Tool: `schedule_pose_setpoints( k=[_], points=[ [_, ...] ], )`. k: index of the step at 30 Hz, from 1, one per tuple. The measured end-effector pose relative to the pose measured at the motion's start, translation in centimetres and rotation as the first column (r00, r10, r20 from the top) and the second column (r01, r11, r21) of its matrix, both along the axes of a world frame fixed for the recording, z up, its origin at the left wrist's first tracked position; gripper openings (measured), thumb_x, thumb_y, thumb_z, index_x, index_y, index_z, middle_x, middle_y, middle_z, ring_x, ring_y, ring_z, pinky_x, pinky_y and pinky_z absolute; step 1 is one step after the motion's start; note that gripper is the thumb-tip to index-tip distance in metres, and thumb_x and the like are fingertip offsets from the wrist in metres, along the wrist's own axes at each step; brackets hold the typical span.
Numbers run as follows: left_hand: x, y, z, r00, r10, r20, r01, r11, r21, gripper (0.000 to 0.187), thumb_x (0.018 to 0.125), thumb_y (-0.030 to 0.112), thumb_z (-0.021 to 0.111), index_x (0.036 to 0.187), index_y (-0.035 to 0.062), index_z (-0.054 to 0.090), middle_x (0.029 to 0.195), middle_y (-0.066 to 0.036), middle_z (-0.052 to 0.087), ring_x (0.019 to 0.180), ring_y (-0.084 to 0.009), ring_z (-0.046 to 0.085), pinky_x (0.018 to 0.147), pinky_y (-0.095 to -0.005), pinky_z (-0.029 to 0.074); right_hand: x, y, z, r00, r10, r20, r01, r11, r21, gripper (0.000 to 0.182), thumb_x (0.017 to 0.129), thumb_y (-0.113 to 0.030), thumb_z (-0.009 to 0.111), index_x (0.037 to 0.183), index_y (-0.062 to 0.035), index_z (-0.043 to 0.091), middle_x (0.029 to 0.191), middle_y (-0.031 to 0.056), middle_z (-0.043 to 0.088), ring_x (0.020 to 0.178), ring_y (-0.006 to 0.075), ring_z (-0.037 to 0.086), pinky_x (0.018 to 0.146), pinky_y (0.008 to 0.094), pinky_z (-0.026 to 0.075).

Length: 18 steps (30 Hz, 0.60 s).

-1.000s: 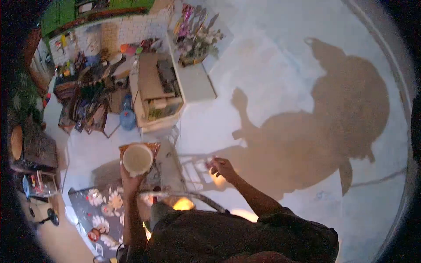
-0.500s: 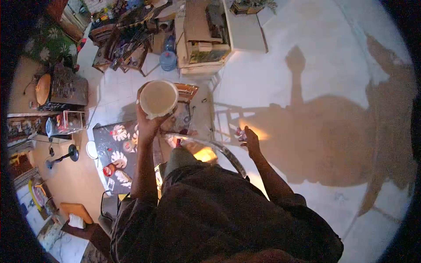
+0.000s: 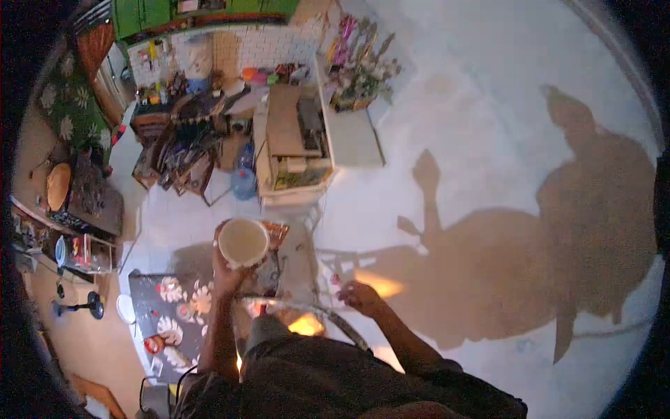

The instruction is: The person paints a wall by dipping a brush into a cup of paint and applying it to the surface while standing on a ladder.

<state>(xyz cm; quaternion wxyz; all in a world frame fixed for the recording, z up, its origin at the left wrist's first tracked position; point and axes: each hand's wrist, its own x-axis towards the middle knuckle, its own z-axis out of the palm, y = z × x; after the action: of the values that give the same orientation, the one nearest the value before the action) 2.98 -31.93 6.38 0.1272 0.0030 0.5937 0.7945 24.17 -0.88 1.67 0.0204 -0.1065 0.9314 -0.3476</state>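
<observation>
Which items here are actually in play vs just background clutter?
In play:
- left hand holding a round cream container
- right hand out by the wall; what it holds is too small to tell

Lying about:
- blue water jug
- flower arrangement
- floral cloth
- cluttered shelf unit
</observation>
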Motion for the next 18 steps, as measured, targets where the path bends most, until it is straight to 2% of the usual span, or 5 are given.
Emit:
schedule_pose_setpoints(
  k=[2, 6, 8, 13, 18],
  points=[
    [-0.6, 0.8, 0.7, 0.996, -0.090, -0.004, 0.090, 0.994, 0.065, 0.080, 0.059, 0.005, 0.079, 0.126, 0.0054, 0.036, 0.120, -0.009, 0.048, 0.109, -0.0203, 0.049, 0.092, -0.0347, 0.042, -0.3, -1.2, 2.1, 0.828, -0.232, 0.510, 0.496, 0.727, -0.475, 0.030, 0.071, -0.011, 0.067, 0.100, -0.0148, 0.064, 0.102, 0.0077, 0.061, 0.095, 0.0244, 0.058, 0.079, 0.0349, 0.050],
    [0.2, 2.2, 7.8, 0.936, -0.165, -0.312, 0.108, 0.976, -0.191, 0.078, 0.058, 0.003, 0.079, 0.124, 0.0051, 0.038, 0.117, -0.009, 0.050, 0.107, -0.0200, 0.050, 0.090, -0.0326, 0.042, -0.9, -0.6, 1.3, 0.924, -0.221, 0.311, 0.316, 0.900, -0.300, 0.033, 0.074, -0.010, 0.066, 0.107, -0.0136, 0.060, 0.107, 0.0060, 0.061, 0.097, 0.0219, 0.057, 0.080, 0.0326, 0.049],
    [-0.2, 2.7, 6.5, 0.933, -0.159, -0.324, 0.126, 0.985, -0.118, 0.078, 0.057, 0.004, 0.080, 0.124, 0.0049, 0.038, 0.114, -0.010, 0.051, 0.105, -0.0202, 0.051, 0.090, -0.0325, 0.042, -1.9, -1.2, 4.8, 0.838, -0.086, 0.540, 0.499, 0.524, -0.691, 0.036, 0.077, -0.011, 0.065, 0.112, -0.0135, 0.058, 0.117, 0.0074, 0.056, 0.101, 0.0233, 0.056, 0.082, 0.0338, 0.049],
    [-0.7, 3.3, 7.7, 0.918, -0.208, -0.339, 0.216, 0.976, -0.012, 0.076, 0.057, 0.007, 0.080, 0.121, 0.0042, 0.040, 0.108, -0.009, 0.055, 0.101, -0.0200, 0.053, 0.087, -0.0327, 0.044, -4.0, -2.6, 15.1, 0.962, -0.171, 0.213, 0.217, 0.952, -0.218, 0.038, 0.078, -0.020, 0.065, 0.114, -0.0104, 0.056, 0.116, 0.0078, 0.056, 0.102, 0.0248, 0.056, 0.085, 0.0331, 0.048],
    [-0.9, 4.2, 6.4, 0.902, -0.240, -0.358, 0.200, 0.969, -0.147, 0.072, 0.058, 0.007, 0.079, 0.118, 0.0036, 0.041, 0.108, -0.011, 0.056, 0.099, -0.0203, 0.055, 0.085, -0.0327, 0.045, -4.0, -3.0, 18.5, 0.772, -0.230, 0.592, 0.633, 0.357, -0.687, 0.038, 0.087, -0.024, 0.058, 0.113, 0.0023, 0.052, 0.095, 0.0101, 0.063, 0.077, 0.0167, 0.062, 0.064, 0.0272, 0.050]
  ],
)
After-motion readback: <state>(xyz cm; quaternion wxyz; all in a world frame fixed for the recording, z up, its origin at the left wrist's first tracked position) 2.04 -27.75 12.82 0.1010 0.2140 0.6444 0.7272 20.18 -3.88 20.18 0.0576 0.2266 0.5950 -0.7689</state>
